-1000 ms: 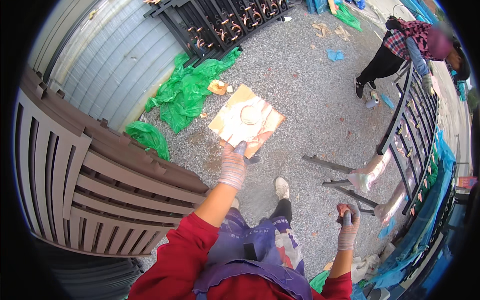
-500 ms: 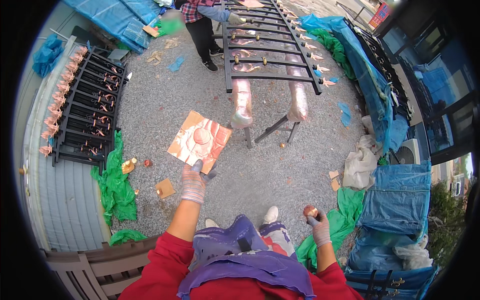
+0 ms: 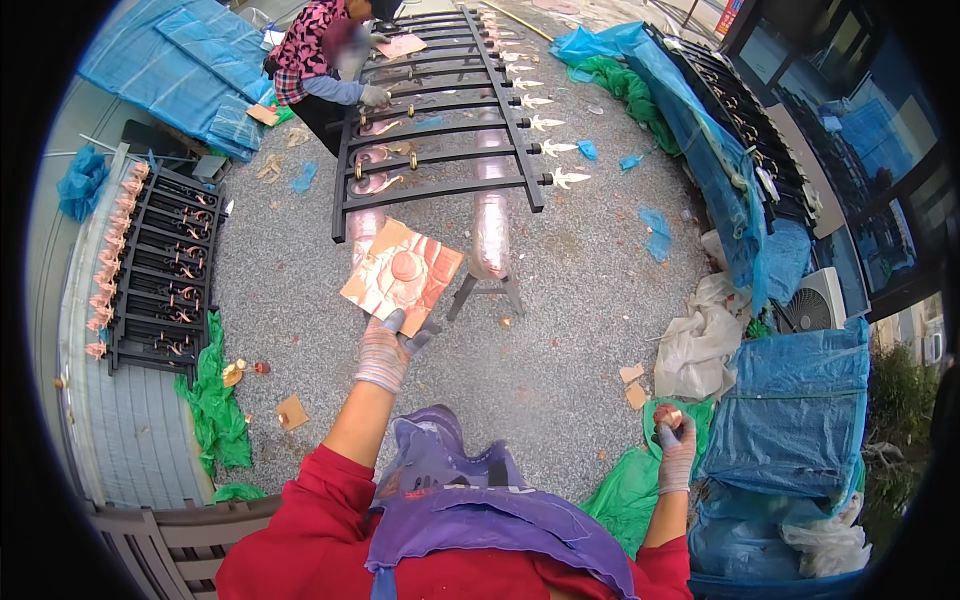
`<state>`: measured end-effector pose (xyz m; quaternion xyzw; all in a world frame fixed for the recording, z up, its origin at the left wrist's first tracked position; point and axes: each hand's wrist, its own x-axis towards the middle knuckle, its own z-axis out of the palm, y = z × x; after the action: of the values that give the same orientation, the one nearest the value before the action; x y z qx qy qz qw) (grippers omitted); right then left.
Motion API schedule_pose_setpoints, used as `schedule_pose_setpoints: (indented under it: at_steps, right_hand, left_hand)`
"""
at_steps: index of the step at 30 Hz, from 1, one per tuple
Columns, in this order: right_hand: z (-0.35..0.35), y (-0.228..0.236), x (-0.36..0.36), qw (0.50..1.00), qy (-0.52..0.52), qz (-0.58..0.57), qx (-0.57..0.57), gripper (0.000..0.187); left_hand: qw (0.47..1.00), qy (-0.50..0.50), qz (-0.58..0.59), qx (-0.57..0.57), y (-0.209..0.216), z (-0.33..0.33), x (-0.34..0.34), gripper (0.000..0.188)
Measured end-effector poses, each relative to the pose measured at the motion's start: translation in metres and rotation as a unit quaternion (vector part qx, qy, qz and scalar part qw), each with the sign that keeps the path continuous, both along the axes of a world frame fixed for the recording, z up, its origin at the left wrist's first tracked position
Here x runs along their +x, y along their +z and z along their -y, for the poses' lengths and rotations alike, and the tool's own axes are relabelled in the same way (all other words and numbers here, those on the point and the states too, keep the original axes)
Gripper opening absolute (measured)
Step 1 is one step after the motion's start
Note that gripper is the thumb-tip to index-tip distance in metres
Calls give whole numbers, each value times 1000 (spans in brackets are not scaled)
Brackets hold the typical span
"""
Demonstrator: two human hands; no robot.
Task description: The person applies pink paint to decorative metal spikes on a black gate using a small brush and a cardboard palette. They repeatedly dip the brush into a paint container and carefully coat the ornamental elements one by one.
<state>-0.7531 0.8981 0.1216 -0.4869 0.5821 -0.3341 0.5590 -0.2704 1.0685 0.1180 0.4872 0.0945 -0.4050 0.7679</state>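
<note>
My left hand (image 3: 388,352), in a striped glove, is closed on the near edge of a square piece of cardboard (image 3: 430,285). Shiny copper-coloured paint coats its top, with a raised round patch at its middle. Off to the right, my right hand (image 3: 677,455), also gloved, pinches a small rounded reddish-copper lump (image 3: 667,414) whose kind I cannot make out. Beyond the cardboard, a black metal fence panel (image 3: 440,196) lies across wrapped supports. Pale spear-shaped tips (image 3: 569,178) line its right side. Neither hand touches the panel.
A co-worker (image 3: 310,65) leans over the panel's far left, with gloved hands at it. More black panels (image 3: 165,270) lean at the left. Blue sheeting (image 3: 790,400), green plastic (image 3: 625,490) and a trestle leg (image 3: 462,297) stand around the gravel.
I have moved nearer the fence panel, which now appears left of before, with the cardboard overlapping its near support. My right hand has shifted outward. The co-worker shows more fully, bent over the panel.
</note>
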Motion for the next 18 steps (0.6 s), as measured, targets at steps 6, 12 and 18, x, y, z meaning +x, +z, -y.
schedule_pose_setpoints:
  at_steps: [6, 12, 18]
  right_hand:
    - [151, -56, 92, 993, 108, -32, -33, 33]
    - [201, -129, 45, 961, 70, -267, 36, 25]
    - [245, -124, 5, 911, 18, -332, 242, 22]
  left_hand:
    - [999, 23, 21, 38, -2, 117, 45, 38]
    - [999, 28, 11, 15, -32, 266, 118, 37]
    - [999, 52, 0, 2, -44, 447, 160, 36]
